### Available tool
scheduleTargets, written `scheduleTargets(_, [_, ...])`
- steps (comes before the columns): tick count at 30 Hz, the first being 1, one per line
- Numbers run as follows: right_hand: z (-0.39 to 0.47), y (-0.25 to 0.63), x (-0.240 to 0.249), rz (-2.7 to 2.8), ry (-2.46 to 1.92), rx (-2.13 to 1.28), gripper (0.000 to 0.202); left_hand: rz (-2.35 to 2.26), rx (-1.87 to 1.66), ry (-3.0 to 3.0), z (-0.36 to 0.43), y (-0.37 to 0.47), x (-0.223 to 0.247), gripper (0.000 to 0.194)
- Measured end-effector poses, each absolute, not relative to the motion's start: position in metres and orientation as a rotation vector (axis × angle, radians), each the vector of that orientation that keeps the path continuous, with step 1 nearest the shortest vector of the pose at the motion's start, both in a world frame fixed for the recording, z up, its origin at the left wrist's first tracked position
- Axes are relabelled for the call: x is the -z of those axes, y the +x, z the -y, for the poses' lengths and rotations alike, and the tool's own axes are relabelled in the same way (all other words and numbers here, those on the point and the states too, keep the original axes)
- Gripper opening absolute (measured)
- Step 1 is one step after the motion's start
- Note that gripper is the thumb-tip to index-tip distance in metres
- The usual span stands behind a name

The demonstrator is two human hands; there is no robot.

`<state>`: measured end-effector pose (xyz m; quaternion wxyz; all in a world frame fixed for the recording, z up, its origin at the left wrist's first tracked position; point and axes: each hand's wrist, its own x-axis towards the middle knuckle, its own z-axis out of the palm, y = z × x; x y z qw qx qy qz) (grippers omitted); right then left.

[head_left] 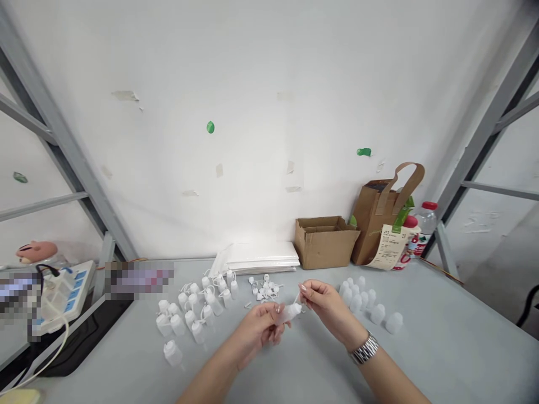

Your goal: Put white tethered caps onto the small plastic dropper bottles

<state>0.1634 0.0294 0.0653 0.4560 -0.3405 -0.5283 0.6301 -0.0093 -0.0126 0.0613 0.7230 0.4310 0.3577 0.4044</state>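
A small translucent white squeeze bottle (288, 314) lies tilted in my left hand (263, 324), its neck pointing right. The fingers of that hand are wrapped round its body. Beside the neck, my right hand (322, 300) pinches a thin white strap (297, 297) that rises from the bottle's top. Just behind the hands is a loose pile of small white caps with straps (266, 289). On the left stand several capped bottles (194, 303), one of them (172, 352) nearer the front. Several more white bottles (357, 294) are grouped to the right of my right hand.
Against the wall are a stack of white sheets (256, 257), an open cardboard box (326, 247), a brown paper bag (370, 219) and a red-capped plastic bottle (426, 221). A power strip (69, 294) with cables and a black mat (84, 336) occupy the left side.
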Motion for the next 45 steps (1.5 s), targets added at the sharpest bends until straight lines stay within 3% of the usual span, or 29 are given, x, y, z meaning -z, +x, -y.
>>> scheduleTargets(6, [-0.033, 0.165, -0.065, 1.134, -0.952, -1.605, 0.034, -0.902, -1.026, 0.821, 0.008, -0.010, -0.059, 0.038])
scheduleTargets(15, [-0.031, 0.165, -0.066, 0.945, -0.738, -1.752, 0.025, -0.928, -1.079, 0.749, 0.004, -0.012, -0.051, 0.036])
scheduleTargets(45, [-0.028, 0.154, -0.052, 1.173, -0.929, -1.403, 0.033, -1.027, -1.020, 0.869, 0.005, -0.004, -0.053, 0.053])
